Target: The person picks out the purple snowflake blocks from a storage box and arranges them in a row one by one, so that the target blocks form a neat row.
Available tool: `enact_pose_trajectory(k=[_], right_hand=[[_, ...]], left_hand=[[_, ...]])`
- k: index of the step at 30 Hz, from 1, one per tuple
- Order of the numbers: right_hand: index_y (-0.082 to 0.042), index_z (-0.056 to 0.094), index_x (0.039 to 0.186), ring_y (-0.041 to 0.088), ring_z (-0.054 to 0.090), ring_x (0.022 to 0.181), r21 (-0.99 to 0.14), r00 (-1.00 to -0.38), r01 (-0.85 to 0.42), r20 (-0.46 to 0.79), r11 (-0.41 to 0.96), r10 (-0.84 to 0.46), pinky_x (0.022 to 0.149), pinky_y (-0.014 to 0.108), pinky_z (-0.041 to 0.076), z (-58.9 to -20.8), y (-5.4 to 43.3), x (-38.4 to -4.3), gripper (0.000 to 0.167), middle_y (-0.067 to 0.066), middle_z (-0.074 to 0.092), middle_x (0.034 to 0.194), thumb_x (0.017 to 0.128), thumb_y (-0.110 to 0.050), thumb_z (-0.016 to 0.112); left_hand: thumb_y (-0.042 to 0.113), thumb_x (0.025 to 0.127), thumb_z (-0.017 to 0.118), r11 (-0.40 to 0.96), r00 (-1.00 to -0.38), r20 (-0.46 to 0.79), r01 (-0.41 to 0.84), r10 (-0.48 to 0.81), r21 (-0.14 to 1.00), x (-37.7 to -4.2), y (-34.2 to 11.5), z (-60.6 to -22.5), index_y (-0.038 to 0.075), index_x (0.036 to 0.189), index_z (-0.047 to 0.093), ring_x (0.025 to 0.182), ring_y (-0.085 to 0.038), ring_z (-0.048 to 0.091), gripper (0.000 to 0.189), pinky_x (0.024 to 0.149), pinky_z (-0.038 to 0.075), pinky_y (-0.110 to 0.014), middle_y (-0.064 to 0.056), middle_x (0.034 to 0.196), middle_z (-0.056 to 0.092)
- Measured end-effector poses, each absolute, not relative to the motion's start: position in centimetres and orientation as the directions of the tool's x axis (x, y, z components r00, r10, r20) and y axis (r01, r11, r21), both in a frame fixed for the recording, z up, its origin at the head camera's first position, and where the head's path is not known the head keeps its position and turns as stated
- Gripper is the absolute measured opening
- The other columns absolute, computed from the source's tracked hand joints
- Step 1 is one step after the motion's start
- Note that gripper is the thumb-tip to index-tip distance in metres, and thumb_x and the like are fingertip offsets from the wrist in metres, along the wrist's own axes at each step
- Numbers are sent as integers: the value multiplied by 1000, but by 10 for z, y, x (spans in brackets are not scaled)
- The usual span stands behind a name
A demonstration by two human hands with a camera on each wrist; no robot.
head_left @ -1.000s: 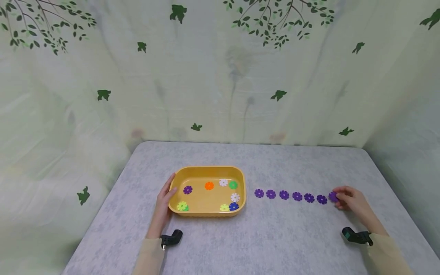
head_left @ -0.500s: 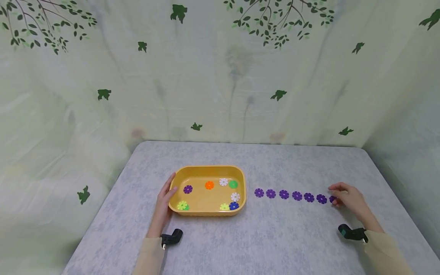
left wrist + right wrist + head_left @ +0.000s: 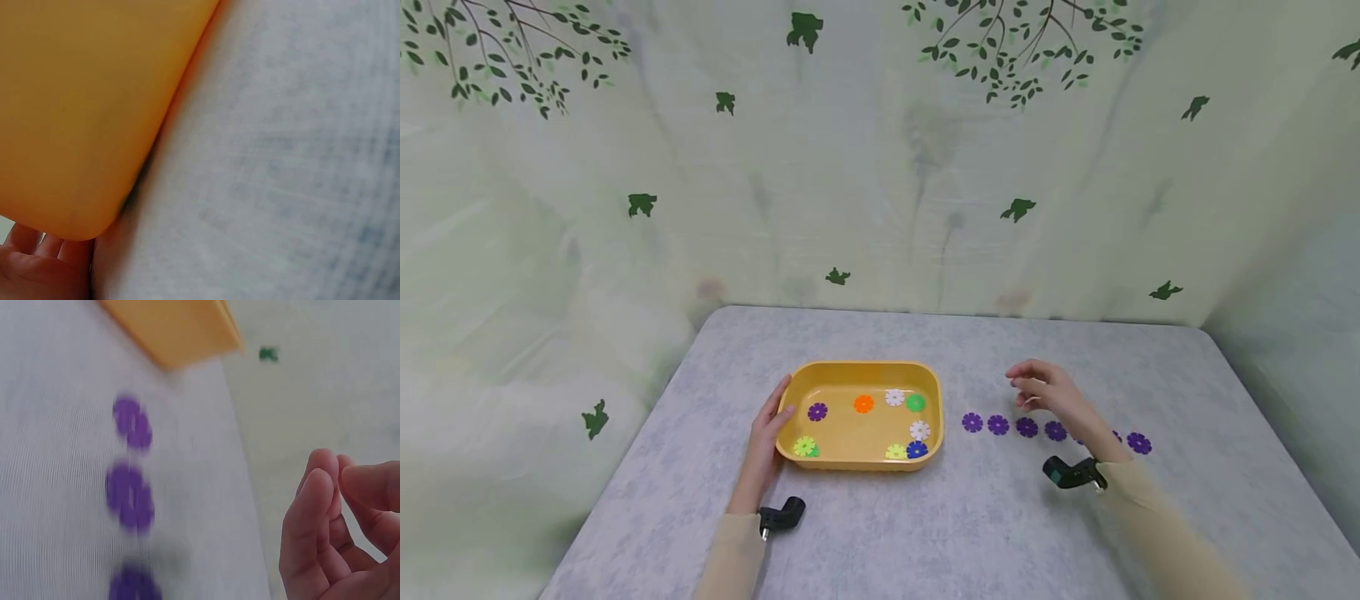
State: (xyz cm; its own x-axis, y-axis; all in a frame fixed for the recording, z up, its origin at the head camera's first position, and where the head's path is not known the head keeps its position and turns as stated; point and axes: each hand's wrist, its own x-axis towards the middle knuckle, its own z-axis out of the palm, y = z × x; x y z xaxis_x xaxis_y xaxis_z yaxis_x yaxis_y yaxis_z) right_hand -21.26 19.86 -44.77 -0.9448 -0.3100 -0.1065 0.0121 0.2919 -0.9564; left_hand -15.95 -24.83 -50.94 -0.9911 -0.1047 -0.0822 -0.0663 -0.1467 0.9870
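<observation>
A yellow tray (image 3: 861, 442) stands left of centre on the table in the head view. My left hand (image 3: 766, 429) grips its left end, thumb over the rim and fingers along the outer wall. In the left wrist view the tray's wall (image 3: 94, 125) rises beside the fingers (image 3: 50, 250). Several purple flower-shaped discs (image 3: 1027, 427) lie in a row right of the tray. My right hand (image 3: 1048, 392) hovers over the row with loosely bent fingers and nothing between them; its wrist hides part of the row. A purple disc (image 3: 1138, 442) ends the row at the right.
Inside the tray lie a purple disc (image 3: 817, 412), an orange disc (image 3: 863, 404), a dark blue disc (image 3: 917, 450) and several white, green and yellow ones. A printed curtain (image 3: 865, 167) hangs behind the grey table (image 3: 925, 533).
My right hand has let go of the last purple disc at the row's right end and moved left toward the tray. The left hand stays on the tray. The head view shifted slightly.
</observation>
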Motion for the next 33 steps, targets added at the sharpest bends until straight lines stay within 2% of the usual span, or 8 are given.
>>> enact_pose_trajectory(k=[5, 9, 16, 21, 24, 29, 33], right_hand=[[11, 51, 119, 20, 58, 73, -969, -914, 29, -125, 246, -385, 74, 37, 56, -444, 140, -220, 30, 23, 55, 102, 99, -12, 50], [9, 54, 118, 21, 58, 74, -972, -876, 29, -138, 235, -463, 72, 34, 56, -438, 96, -223, 28, 27, 55, 105, 98, -10, 51], [8, 55, 117, 43, 57, 87, -970, -781, 25, -171, 244, -600, 75, 41, 55, -434, 39, -230, 28, 30, 55, 110, 98, -12, 51], [10, 53, 120, 48, 56, 95, -968, -727, 42, -198, 246, -658, 80, 47, 54, -436, 10, -230, 31, 30, 56, 115, 98, -12, 51], [10, 54, 122, 42, 60, 89, -964, -703, 57, -223, 258, -676, 82, 48, 53, -440, -6, -232, 33, 28, 57, 115, 98, -12, 52], [7, 56, 122, 22, 63, 78, -951, -691, 93, -276, 296, -668, 80, 41, 55, -448, -31, -238, 32, 22, 61, 116, 97, -14, 54], [6, 57, 122, 24, 64, 82, -948, -689, 122, -295, 295, -662, 80, 40, 55, -451, -45, -239, 31, 20, 61, 116, 97, -13, 54]], left_hand=[[24, 101, 49, -139, -991, -76, -60, -111, 989, -159, -248, -510, 24, 150, 34, 141, -3, 16, 52, 113, 18, -26, 12, 154, 26], [23, 101, 49, -144, -991, -66, -50, -113, 988, -159, -249, -509, 23, 150, 34, 140, -4, 18, 51, 113, 19, -26, 11, 154, 27], [21, 101, 50, -140, -992, -56, -40, -113, 989, -160, -249, -510, 20, 150, 35, 140, -4, 17, 51, 114, 17, -26, 9, 154, 28], [21, 100, 50, -123, -991, -64, -49, -121, 991, -160, -249, -510, 21, 150, 35, 141, -5, 17, 52, 114, 17, -27, 9, 154, 28], [22, 101, 50, -121, -990, -70, -56, -119, 991, -160, -250, -510, 23, 150, 35, 141, -5, 17, 52, 114, 18, -28, 10, 154, 27], [24, 101, 49, -109, -990, -80, -67, -116, 992, -160, -248, -508, 24, 150, 34, 141, -6, 17, 52, 114, 18, -29, 11, 154, 26], [25, 101, 49, -105, -990, -82, -70, -115, 992, -160, -248, -509, 24, 150, 33, 141, -7, 18, 52, 114, 19, -30, 11, 154, 26]])
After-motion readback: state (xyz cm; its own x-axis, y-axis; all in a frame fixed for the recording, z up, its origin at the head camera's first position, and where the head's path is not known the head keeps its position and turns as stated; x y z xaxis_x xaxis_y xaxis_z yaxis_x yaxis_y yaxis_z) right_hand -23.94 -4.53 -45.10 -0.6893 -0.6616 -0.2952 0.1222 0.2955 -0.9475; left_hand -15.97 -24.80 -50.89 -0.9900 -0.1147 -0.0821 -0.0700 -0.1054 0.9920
